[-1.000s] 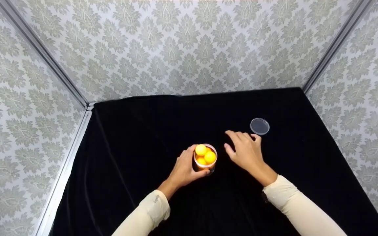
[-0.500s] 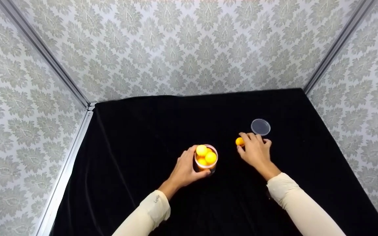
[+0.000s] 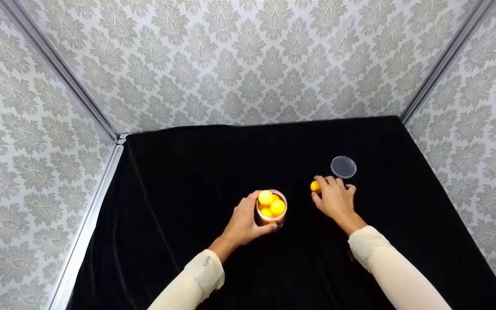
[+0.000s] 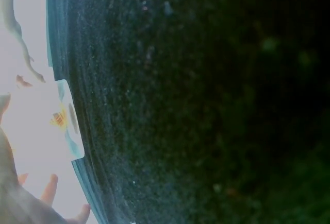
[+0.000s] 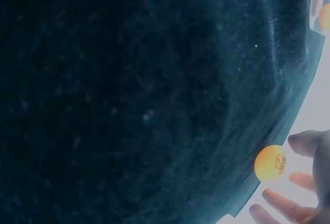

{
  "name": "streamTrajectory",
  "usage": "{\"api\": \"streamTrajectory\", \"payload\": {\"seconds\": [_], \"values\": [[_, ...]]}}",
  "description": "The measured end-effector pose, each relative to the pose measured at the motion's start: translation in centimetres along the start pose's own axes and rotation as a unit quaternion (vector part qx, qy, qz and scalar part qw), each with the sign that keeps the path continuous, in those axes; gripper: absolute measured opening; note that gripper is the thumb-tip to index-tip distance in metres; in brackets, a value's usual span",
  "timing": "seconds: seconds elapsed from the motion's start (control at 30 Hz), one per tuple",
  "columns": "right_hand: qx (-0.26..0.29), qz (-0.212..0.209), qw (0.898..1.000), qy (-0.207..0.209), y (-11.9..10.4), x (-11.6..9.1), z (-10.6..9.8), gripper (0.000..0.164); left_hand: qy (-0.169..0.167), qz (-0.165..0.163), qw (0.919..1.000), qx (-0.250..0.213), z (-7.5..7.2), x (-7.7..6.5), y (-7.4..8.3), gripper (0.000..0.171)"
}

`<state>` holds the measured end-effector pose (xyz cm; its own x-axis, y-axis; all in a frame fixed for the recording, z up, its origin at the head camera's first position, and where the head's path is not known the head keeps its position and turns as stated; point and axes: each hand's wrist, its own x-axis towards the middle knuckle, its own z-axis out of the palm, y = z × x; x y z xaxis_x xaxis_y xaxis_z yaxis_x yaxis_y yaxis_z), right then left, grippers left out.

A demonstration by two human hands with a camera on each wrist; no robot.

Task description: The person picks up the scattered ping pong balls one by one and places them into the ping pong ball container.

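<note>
In the head view, my left hand [image 3: 243, 220] grips a clear plastic jar [image 3: 279, 224] from its left side, thumb in front and fingers behind. Orange ping-pong balls [image 3: 278, 208] fill it up to the rim, the topmost one standing above it. To the right, my right hand [image 3: 337, 200] holds a single orange ping-pong ball [image 3: 315, 186] between thumb and fingertips, low over the black cloth. Dark print shows on this ball [image 5: 269, 163] in the right wrist view. The left wrist view catches my left fingers [image 4: 50, 189] and the washed-out jar [image 4: 71, 121] at its edge.
A round clear lid [image 3: 343, 167] lies on the black cloth [image 3: 213, 163] just beyond my right hand. Patterned wall panels [image 3: 248, 64] enclose the back and both sides, with metal rails [image 3: 86, 228] at their joints.
My right hand has shifted right, toward the lid, and an orange ball now shows at its fingertips. My left hand and the jar stay in place.
</note>
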<state>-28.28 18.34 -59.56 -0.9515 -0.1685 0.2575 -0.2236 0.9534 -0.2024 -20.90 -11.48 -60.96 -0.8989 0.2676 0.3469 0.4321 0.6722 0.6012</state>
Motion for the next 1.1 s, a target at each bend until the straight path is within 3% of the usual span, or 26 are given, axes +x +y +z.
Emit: {"api": "streamTrajectory", "payload": {"seconds": [0.23,0.47,1.1], "values": [[0.005,0.007,1.0,-0.007,0.1,-0.1,0.7,0.049,-0.005,-0.009,0.9999,-0.002,0.0,-0.1,0.1,0.1],[0.005,0.0,1.0,0.013,0.2,0.1,1.1,0.042,-0.002,-0.004,1.0,-0.001,-0.1,0.0,0.1,0.1],[0.015,-0.044,0.998,0.05,-2.6,-0.2,-1.2,0.041,0.008,0.004,1.0,-0.001,0.1,0.0,-0.1,0.1]]}}
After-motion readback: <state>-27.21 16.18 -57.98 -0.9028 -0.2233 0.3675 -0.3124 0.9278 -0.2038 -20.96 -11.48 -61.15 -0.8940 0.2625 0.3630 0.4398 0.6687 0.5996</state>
